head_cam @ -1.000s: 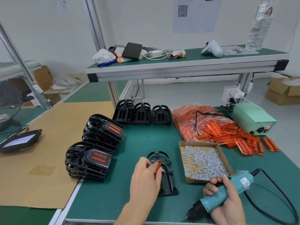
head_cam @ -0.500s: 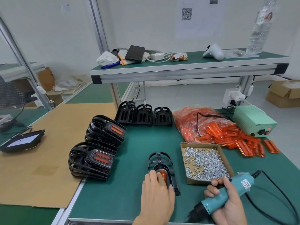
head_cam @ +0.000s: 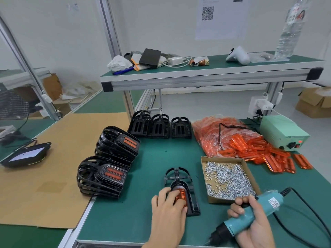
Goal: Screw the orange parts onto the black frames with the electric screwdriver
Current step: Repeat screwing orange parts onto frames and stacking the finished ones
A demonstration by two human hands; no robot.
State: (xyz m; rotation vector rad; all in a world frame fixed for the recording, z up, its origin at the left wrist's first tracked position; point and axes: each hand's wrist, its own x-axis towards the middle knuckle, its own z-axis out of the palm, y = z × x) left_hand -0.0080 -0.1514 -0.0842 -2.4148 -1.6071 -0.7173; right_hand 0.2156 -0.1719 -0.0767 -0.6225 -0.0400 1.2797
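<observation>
Clearly, you were at the seating step, so the thing to get right was the fit before any screw went in. On the green desk the black frame lay flat just in front of you, between the stacks of finished frames on your left and the cardboard tray of screws on your right. The orange part sat in the frame's oval pocket. A good seating, I judged, meant pressing it level until both ends sat flush, then keeping pressure on it so the frame could not slide when the driver came down. A tilted part would probably let the screw bite crooked.

Your left hand reached forward, palm down, with its fingers laid on the orange part and the frame's edge, pressing rather than curling round either. Your right hand waited near the desk's front edge, its grip wrapped firmly round the blue electric screwdriver, whose dark nose pointed down and to your left, well clear of the frame. Whether a screw sat on the bit could not be seen. The loose orange parts lay beyond the tray.
</observation>
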